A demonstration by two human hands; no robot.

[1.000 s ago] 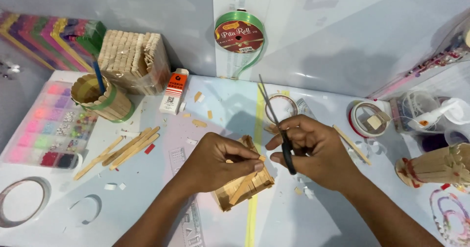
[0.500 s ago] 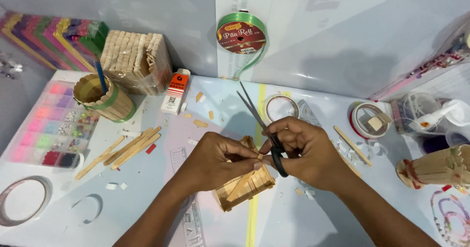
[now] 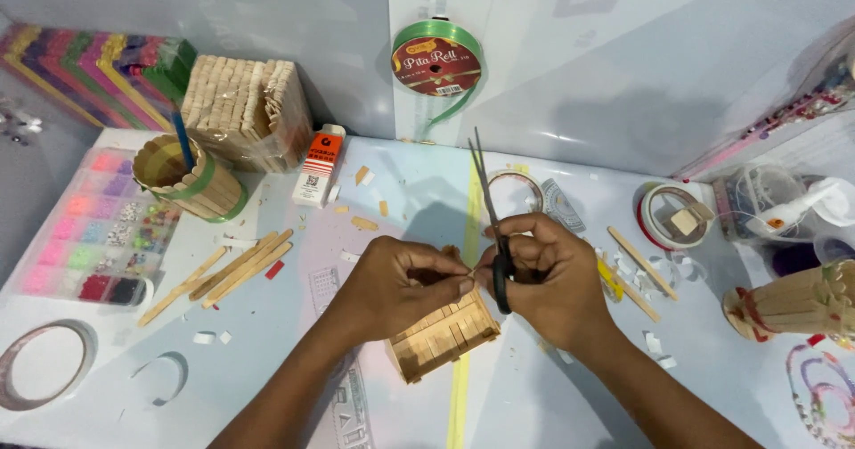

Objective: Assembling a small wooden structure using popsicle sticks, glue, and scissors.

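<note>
Stick-built box point(image 3: 443, 335), a small tray of pale flat wooden craft sticks laid side by side, sits mid-bench just under both hands. Left hand point(image 3: 392, 289) has its fingers pinched shut on a thin stick piece at the box's upper edge. Right hand point(image 3: 543, 280) is closed around black-handled scissors point(image 3: 492, 226), whose slim metal blades, nearly together, point to 12 o'clock. Loose sticks point(image 3: 233, 267) lie at 9 o'clock; a round stick cup point(image 3: 190, 182) stands at 10 o'clock on the glossy white bench point(image 3: 267, 360)
</note>
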